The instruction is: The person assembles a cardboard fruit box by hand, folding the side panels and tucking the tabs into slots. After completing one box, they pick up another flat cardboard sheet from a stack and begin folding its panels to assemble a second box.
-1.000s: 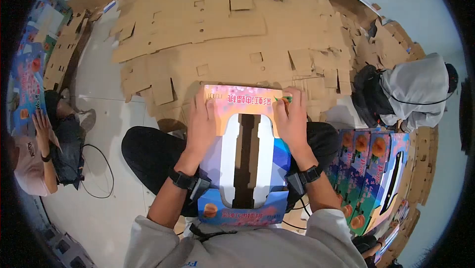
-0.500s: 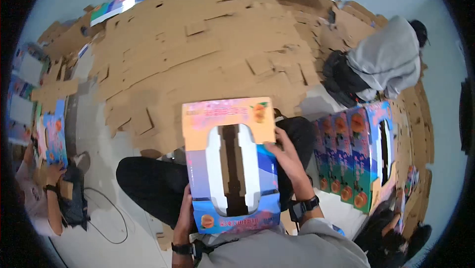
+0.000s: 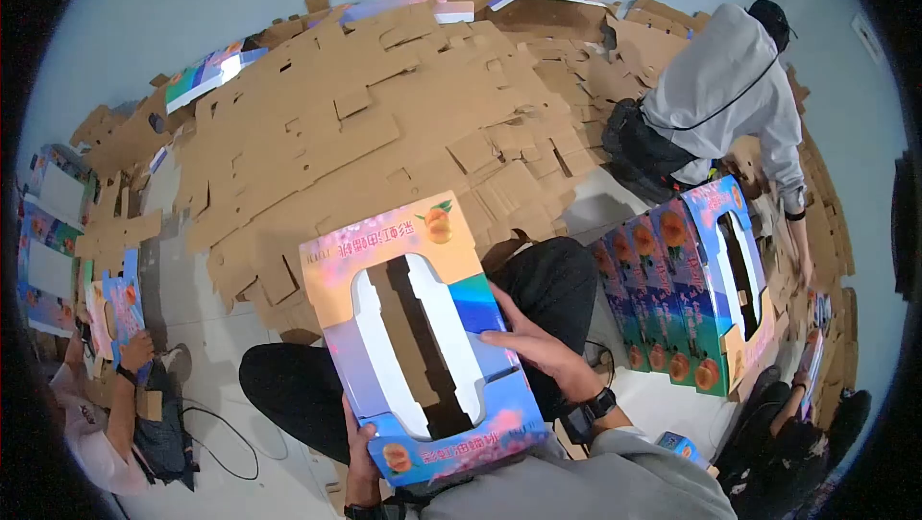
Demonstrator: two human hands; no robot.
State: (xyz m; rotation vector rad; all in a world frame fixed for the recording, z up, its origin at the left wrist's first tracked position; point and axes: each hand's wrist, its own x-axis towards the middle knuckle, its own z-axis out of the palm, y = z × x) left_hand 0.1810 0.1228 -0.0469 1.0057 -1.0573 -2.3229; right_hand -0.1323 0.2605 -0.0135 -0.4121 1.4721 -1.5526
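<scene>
free: bare floor [image 3: 206, 328] left of knee | blocked: cardboard sheets [image 3: 384, 117] ahead, finished boxes [image 3: 687, 299] right
</scene>
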